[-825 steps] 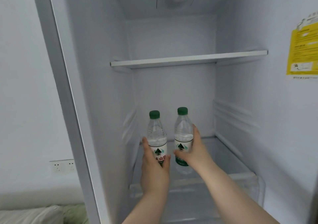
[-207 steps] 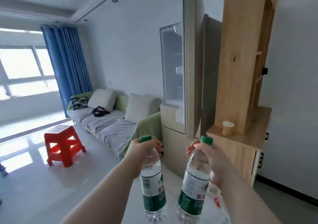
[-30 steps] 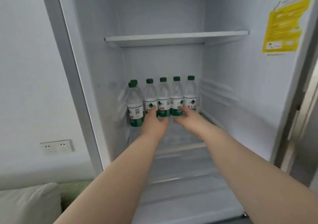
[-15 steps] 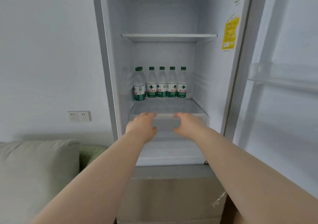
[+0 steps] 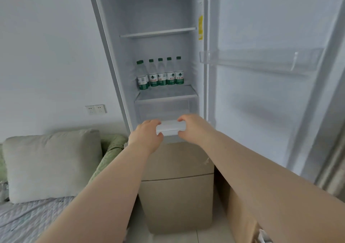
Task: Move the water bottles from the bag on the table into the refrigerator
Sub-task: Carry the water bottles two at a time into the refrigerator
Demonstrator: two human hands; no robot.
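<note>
Bottles [image 5: 161, 73] overlap at left, count unclear; left hand [image 5: 147, 135] and right hand [image 5: 190, 126] empty, loosely curled.

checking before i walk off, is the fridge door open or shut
Open. The fridge door is swung wide to the right, its inner rack showing, and the water bottles on the shelf inside are in plain view.

Soft, even daylight, cool grey-white cast; no hard shadows. Refrigerator [image 5: 162, 18] interior evenly lit, no glare. Faint soft shadow on open door [image 5: 261, 112] inner panel. Wide-angle distortion strong: fridge frame & door lean outward, forearms stretched at bottom edge. Slight softness overall, bottle labels [image 5: 161, 78] unreadable. Door shelf [image 5: 261, 59] w/ mild sheen.
</note>
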